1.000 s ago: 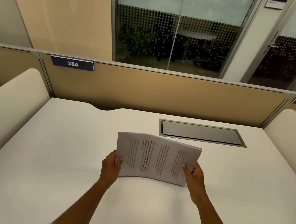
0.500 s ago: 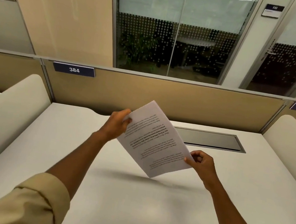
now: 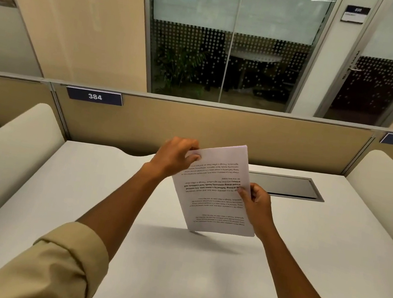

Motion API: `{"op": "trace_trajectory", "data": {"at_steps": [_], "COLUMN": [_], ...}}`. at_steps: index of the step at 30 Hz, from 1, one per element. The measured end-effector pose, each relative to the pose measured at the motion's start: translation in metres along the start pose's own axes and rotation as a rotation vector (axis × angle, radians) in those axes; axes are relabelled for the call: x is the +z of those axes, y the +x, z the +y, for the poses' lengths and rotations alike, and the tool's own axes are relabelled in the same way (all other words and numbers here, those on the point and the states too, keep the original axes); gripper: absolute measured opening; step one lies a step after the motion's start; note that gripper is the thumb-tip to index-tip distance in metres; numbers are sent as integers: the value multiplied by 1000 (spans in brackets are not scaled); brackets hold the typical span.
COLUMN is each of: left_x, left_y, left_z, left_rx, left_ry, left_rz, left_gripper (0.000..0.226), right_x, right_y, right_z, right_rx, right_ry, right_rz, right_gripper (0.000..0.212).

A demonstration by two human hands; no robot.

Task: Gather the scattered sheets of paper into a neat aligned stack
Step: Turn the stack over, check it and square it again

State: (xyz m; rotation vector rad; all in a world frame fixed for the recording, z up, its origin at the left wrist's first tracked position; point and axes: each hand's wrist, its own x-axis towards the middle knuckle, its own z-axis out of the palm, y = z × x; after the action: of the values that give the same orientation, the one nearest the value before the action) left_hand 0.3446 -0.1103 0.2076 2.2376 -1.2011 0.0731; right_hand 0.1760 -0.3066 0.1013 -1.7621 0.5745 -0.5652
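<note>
A stack of white printed sheets (image 3: 211, 192) stands nearly upright on its short edge, a little tilted, with its lower left corner touching the white desk (image 3: 170, 273). The text reads upside down to me. My left hand (image 3: 176, 157) pinches the stack's top left corner. My right hand (image 3: 255, 204) grips the stack's right long edge near the middle, thumb on the front. No loose sheets lie on the desk.
A grey cable hatch (image 3: 284, 186) is set into the desk behind the paper. A tan partition (image 3: 218, 131) with labels 384 and 385 closes the back. Padded cream dividers (image 3: 5, 149) stand at both sides.
The stack has turned from landscape on its long edge to upright on its short edge. My left hand rose to the top corner; my right hand shifted along the right edge.
</note>
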Motion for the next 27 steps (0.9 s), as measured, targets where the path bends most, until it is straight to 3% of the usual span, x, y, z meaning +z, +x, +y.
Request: {"op": "trace_trajectory", "data": {"at_steps": [3,6,8,11,14,21,27], "left_x": [1,13,30,67,98,131,146], "left_y": [-5,-18,-31,-53,-75,-94,-107], "left_z": [-14,-31,-39,-42,-31,-16,-17], "left_rx": [-95,-280,-380,-445,-479,-549,-545], "left_ry": [-185,-583,-869,-1015,-1024,-869,-785], "left_rz": [79,140,120,45,54,342,354], "left_gripper": [28,30,25,18,19,20,20], "right_x": [-7,-14,-13,-6,5,28,32], "right_y": [-4,-8,-10,-14,-18,-26,-38], "right_z": [7,15,20,23,25,31,50], "right_rx": [24,60,89,111,104,117,151], "right_ry": [9,64,115,173,154,140,229], "right_rz": [18,35,35,25,26,101,78], "right_gripper": [9,7,13,15,16,12,19]}}
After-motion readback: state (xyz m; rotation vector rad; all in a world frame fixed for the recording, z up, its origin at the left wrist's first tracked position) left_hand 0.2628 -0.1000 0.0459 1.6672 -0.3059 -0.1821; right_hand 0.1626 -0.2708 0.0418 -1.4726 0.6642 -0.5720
